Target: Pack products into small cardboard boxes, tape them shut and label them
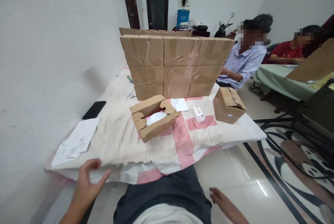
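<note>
My left hand hovers at the table's front edge, thumb and fingers apart, with nothing in it. Off the table to the right, my right hand hangs above the floor, slightly blurred, its fingers stretched out and holding nothing. Nearest in front of me lies an open cardboard box with its flaps up. Inside it shows a rounded white object, partly hidden by the box walls, with a bit of pink beside it. A white tape dispenser stands to the right of this box. Neither hand touches anything on the table.
Behind the open box rises a wall of stacked taped cartons. Another carton sits at the table's right. Printed papers and a black phone lie at the left; a printed sheet lies near the stack. Two people sit beyond, right.
</note>
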A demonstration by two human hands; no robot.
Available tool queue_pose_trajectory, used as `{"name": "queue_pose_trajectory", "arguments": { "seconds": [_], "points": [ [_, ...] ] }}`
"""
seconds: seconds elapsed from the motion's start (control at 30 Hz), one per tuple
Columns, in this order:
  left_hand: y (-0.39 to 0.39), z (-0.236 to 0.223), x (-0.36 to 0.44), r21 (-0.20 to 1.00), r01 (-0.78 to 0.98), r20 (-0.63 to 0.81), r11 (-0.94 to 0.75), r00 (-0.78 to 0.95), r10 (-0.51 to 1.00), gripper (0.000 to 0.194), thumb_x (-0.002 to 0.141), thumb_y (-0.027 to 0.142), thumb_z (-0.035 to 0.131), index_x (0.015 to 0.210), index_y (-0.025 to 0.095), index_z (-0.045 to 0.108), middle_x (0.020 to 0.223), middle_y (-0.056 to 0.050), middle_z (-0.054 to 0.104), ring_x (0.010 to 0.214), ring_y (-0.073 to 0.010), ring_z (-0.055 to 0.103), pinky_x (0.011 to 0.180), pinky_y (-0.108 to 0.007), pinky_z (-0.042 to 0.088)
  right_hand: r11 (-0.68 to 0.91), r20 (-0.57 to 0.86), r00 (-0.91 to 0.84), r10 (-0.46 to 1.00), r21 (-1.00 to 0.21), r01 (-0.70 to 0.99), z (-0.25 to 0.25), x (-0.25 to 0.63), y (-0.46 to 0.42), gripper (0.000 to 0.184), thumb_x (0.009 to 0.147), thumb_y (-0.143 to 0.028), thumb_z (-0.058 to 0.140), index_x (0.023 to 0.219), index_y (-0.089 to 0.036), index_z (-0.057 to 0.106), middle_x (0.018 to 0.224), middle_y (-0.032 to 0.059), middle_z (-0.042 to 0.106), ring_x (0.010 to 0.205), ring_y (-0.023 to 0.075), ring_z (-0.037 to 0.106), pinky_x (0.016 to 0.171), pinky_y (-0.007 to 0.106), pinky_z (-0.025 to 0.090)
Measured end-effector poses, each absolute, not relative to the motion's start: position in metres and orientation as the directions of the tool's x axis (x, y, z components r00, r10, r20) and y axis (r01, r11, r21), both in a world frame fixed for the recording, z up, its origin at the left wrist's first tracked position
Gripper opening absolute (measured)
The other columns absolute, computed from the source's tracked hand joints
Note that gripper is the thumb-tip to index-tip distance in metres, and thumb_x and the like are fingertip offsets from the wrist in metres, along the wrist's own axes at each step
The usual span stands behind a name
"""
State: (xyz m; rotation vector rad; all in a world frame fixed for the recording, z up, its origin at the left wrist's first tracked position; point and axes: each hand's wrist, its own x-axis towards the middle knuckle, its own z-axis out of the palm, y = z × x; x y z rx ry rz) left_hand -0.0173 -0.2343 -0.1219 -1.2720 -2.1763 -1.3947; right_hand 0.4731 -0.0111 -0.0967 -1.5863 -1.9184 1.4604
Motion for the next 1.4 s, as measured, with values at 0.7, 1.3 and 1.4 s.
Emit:
{"name": "queue_pose_trajectory", "arguments": {
  "seconds": [0.7, 1.3, 1.4],
  "points": [
    [-0.01, -0.027, -0.03, 0.954, 0.3, 0.21, -0.013, -0.634, 0.744, 0.085, 0.079, 0.047, 0.077, 0.152, 0.033, 0.036, 0.145, -0.012, 0.05, 0.137, -0.032, 0.05, 0.102, -0.043, 0.052, 0.197, 0.181, -0.527, 0.83, -0.98, -0.027, -0.041, 0.208, 0.158, 0.064, 0.092, -0.039, 0.059, 0.153, -0.026, 0.044, 0.155, 0.0074, 0.048, 0.134, 0.0272, 0.051, 0.115, 0.043, 0.041],
    [-0.028, 0.006, -0.059, 0.482, 0.866, 0.403, -0.131, -0.086, 0.911, 0.034, 0.098, 0.035, 0.048, 0.124, 0.031, 0.069, 0.136, -0.005, 0.067, 0.135, -0.0299, 0.05, 0.111, -0.052, 0.041, 0.24, 0.309, -0.464, 0.83, -0.949, -0.202, -0.077, 0.201, 0.155, 0.06, 0.091, -0.059, 0.055, 0.139, -0.021, 0.055, 0.144, 0.0108, 0.057, 0.137, 0.0301, 0.051, 0.117, 0.043, 0.038],
    [-0.033, 0.016, -0.037, 0.293, 0.956, 0.369, -0.007, -0.106, 0.923, 0.039, 0.098, 0.045, 0.047, 0.13, 0.031, 0.065, 0.14, -0.004, 0.065, 0.137, -0.0328, 0.047, 0.112, -0.057, 0.036, 0.236, 0.304, -0.455, 0.837, -0.951, -0.201, -0.08, 0.2, 0.156, 0.061, 0.092, -0.06, 0.054, 0.139, -0.021, 0.056, 0.144, 0.011, 0.057, 0.137, 0.0304, 0.051, 0.117, 0.044, 0.039]
  ]
}}
